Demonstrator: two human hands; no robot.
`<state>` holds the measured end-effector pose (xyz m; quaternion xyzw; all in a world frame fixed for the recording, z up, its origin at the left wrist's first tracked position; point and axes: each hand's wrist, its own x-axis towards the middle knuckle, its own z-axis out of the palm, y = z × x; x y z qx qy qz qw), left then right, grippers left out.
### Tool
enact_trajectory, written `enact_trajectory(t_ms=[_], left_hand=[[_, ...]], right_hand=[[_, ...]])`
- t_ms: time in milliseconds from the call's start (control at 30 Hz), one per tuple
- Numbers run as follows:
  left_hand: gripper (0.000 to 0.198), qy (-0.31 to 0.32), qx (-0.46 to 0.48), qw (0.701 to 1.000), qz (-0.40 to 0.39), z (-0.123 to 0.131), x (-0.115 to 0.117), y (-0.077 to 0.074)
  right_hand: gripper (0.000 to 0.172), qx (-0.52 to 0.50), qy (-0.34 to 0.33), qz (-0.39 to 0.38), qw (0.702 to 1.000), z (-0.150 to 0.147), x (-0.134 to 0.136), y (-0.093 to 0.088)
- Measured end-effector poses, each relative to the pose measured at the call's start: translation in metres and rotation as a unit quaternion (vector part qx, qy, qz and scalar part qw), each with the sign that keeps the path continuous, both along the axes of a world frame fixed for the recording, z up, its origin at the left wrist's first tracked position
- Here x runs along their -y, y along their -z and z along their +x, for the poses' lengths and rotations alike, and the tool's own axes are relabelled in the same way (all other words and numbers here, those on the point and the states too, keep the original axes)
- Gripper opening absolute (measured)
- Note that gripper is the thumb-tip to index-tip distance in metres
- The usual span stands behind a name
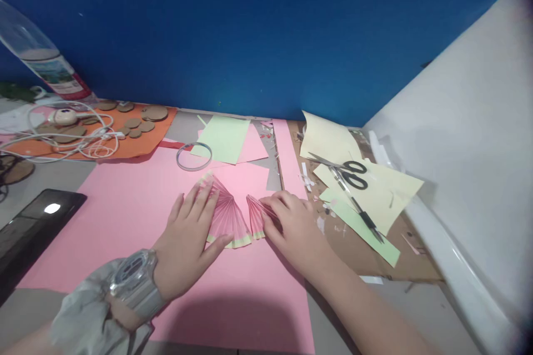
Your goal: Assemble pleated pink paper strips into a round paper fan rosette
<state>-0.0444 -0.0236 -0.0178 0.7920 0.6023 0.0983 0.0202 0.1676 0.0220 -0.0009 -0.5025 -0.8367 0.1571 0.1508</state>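
Observation:
A pink pleated paper fan point(230, 223) with a pale green edge lies spread on a large pink paper sheet point(125, 216). Flat across its left side rests my left hand point(187, 241), fingers stretched out and thumb near the green edge. A narrower pleated pink section point(255, 221) sits just to the right, its folds bunched under my right hand point(293, 227). The thumb and fingers of that hand pinch it. Whether the two sections join is hard to tell.
A roll of tape point(194, 156) lies beyond the fan. Scissors point(353, 175), a pen point(353, 202) and paper pieces lie on cardboard point(345, 247) at right. At left are a phone point(37, 233), a white cable point(91, 133), cardboard discs point(154, 113) and a bottle point(54, 69).

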Motion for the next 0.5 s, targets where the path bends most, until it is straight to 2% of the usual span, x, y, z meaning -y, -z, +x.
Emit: enact_trajectory(t_ms=[67,200,500], left_hand=[[0.070,0.022,-0.015,0.999,-0.019,-0.0022,0.0005,0.0026],[0.071,0.060,-0.026,0.997,-0.049,-0.0068,-0.0001,-0.0019],[0.070,0.079,-0.024,0.994,-0.068,-0.0079,-0.0042,-0.0045]], right_hand=[[0.021,0.001,-0.008,-0.004,1.000,-0.0003,0.0002,0.0000],[0.022,0.006,-0.025,-0.018,0.999,-0.0017,0.0017,-0.0010],[0.021,0.012,-0.052,-0.020,0.998,-0.0045,0.0071,-0.0030]])
